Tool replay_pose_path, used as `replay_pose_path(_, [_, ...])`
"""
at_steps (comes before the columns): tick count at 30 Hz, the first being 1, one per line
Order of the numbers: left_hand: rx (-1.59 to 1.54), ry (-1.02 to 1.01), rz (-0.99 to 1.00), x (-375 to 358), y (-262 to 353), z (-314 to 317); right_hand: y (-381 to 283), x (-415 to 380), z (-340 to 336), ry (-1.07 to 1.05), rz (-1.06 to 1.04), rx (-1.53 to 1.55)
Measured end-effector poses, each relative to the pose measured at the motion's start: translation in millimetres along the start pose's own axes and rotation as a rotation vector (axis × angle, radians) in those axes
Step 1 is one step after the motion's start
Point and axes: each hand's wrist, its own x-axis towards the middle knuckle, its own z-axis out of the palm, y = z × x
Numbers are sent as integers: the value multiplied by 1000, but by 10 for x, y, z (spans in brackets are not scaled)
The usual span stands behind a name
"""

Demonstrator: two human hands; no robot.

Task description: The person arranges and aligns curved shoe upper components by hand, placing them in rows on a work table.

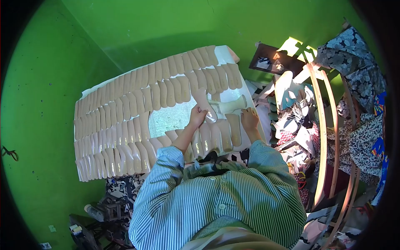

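Pinched in my left hand [198, 115] is a beige insole [203, 100], held by its edge over the board [171, 118]. My right hand [250, 121] is at the board's right side, its fingers bent down near a pale translucent sole-shaped piece [233, 106]; whether it grips anything is too small to make out. Rows of overlapping beige insoles [168, 93] cover much of the board, several with gold lettering. Another group of insoles [216, 135] lies just below my hands.
Green walls [158, 25] stand behind and to the left. At the right are curved wooden rails [318, 133], heaps of fabric scraps [296, 125] and patterned cloth [354, 54]. A dark tray [277, 59] sits at the back right. Dark clutter [112, 212] lies below the board's left end.
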Motion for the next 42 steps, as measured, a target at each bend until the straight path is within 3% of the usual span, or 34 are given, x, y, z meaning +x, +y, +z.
replay_pose_path(10, [20,-13,-30,-29,163,132,74,133,162,40,-82,-42])
replay_pose_path(18, [-15,-33,-99,-46,208,134,175,578,108,19,209,185])
replay_pose_path(22, [-2,-5,-115,-11,197,185,180,779,146,-38,151,194])
replay_pose_path(27, [2,17,-59,156,120,234,87,953,280,-3,-120,226])
replay_pose_path(32, [79,31,-73,484,155,371,-90,1150,393,5,-194,375])
replay_pose_path(35, [-38,60,-34,730,68,447,-187,1295,337,-16,-246,412])
replay_pose_path(39, [76,16,-176,999,156,460,-274,1427,377,6,-242,510])
replay_pose_path(41, [70,28,-189,1093,173,487,-313,1502,357,-202,-29,741])
replay_pose_path(42, [40,41,-198,1124,226,536,-320,1545,401,-208,-28,743])
